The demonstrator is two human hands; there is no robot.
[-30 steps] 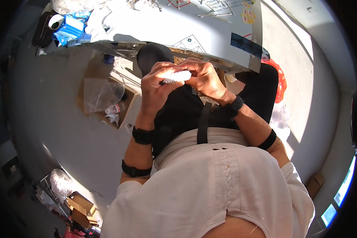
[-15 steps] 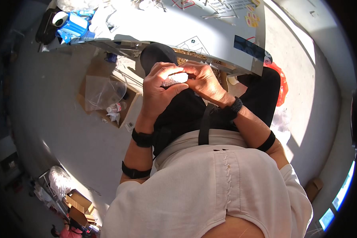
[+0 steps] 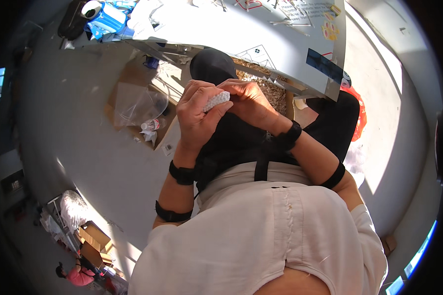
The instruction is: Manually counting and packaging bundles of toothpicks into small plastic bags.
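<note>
Hands meet in front of your chest, over your black trousers (image 3: 241, 142) and just below the near edge of the grey table (image 3: 241, 29). Your left hand (image 3: 197, 115) is curled round a small white bumpy piece (image 3: 216, 101), thumb and fingers pinching its lower end. Your right hand (image 3: 251, 101) comes in from the other side and grips the upper end of the same piece, fingers bent over it. The piece sits between both hands, tilted, clear of the table. You wear black bands on both wrists and forearms and a white shirt (image 3: 280, 231). On the floor to your left lies flattened cardboard (image 3: 133, 78) with a clear plastic bag (image 3: 140, 105) on it. Blue packaging (image 3: 106, 19) rests on the far left end of the table. An orange item (image 3: 360, 110) shows beside your right leg.
</note>
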